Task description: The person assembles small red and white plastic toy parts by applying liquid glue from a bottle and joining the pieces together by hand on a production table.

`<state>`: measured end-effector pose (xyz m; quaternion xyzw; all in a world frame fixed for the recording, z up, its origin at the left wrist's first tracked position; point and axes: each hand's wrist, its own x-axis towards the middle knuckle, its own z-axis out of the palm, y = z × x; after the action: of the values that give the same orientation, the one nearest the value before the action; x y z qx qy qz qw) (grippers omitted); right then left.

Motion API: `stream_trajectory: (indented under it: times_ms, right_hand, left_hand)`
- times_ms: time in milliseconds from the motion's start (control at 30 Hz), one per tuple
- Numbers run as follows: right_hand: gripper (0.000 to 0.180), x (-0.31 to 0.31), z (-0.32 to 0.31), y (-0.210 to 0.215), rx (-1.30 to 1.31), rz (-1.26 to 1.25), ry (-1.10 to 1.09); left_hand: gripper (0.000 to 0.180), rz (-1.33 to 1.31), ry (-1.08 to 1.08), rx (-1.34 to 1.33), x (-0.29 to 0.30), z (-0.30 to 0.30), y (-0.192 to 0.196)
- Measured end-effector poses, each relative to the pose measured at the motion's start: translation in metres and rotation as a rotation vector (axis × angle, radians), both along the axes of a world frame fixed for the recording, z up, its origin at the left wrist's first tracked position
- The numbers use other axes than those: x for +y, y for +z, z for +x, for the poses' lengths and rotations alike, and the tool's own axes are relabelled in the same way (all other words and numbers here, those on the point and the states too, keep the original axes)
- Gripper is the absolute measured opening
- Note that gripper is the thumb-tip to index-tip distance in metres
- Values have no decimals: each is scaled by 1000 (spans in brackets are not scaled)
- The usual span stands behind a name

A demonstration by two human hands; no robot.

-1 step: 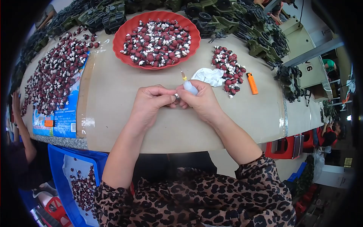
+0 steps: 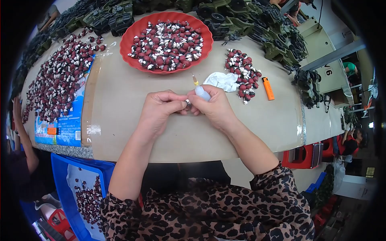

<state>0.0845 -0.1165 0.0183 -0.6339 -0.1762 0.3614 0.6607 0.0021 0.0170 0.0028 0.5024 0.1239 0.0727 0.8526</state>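
Observation:
My left hand (image 2: 159, 108) pinches a small white-and-dark figure piece (image 2: 187, 102) between thumb and fingertips. My right hand (image 2: 215, 105) is wrapped round a small translucent squeeze bottle (image 2: 203, 93) with a yellow-based needle tip (image 2: 196, 81) pointing up and away from me. The right fingertips also meet the little piece, hiding much of it. Beyond the hands stands a scalloped red bowl (image 2: 126, 60) full of similar red, black and white pieces. A crumpled white cloth (image 2: 222, 81) lies right of the bottle, against a smaller pile of pieces (image 2: 243, 72).
An orange lighter (image 2: 268, 88) lies at the right. A big heap of pieces (image 2: 60, 80) covers blue printed sheeting at the left, near another person's arm (image 2: 25, 140). Green toy vehicles (image 2: 241, 20) line the far edge. A blue bin (image 2: 66, 188) holds more pieces below.

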Motion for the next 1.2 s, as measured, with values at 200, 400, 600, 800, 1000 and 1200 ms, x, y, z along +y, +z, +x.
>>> stream_trajectory:
  times_ms: [200, 400, 600, 800, 1000, 1200]
  right_hand:
    - [15, 0, 1, -1, 10, -21, 8]
    - [15, -1, 1, -1, 5, -6, 11]
    - [16, -1, 0, 2, 31, 17, 2]
    - [14, -2, 2, 1, 43, 42, 1]
    - [17, 0, 3, 2, 72, 67, -12]
    - [17, -1, 4, 0, 80, 66, 17]
  left_hand:
    - [9, 8, -3, -3, 1, 0, 0]
    - [9, 16, -10, -20, 0, 0, 0]
    - [10, 26, -22, -56, 1, -2, -1]
    - [12, -26, -70, -31, 3, -1, -1]
    - [12, -98, -79, 14, 3, -1, 4]
    - [12, -87, -66, 2, 4, 0, 0]
